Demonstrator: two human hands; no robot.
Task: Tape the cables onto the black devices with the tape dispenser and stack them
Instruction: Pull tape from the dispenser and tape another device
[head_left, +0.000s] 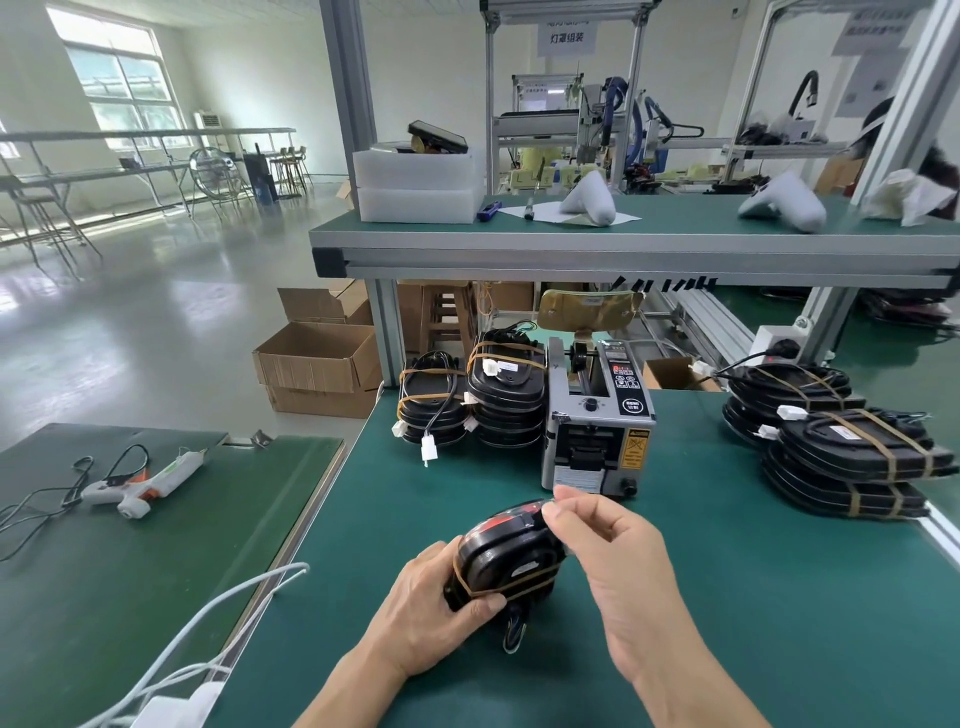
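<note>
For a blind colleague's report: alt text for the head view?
A left hand grips a black device while the right hand pinches tape onto it, before a tape dispenser on a green table; taped stacks stand behind.

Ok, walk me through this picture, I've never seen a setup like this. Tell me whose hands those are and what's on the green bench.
There is no robot here: a person wears a camera on the head, looking down at both hands. The left hand grips a black device with a cable already banded to it. The right hand pinches a strip of clear tape over its top. Just behind stands the grey tape dispenser. Stacks of finished devices sit on the green bench, left and right of it.
</note>
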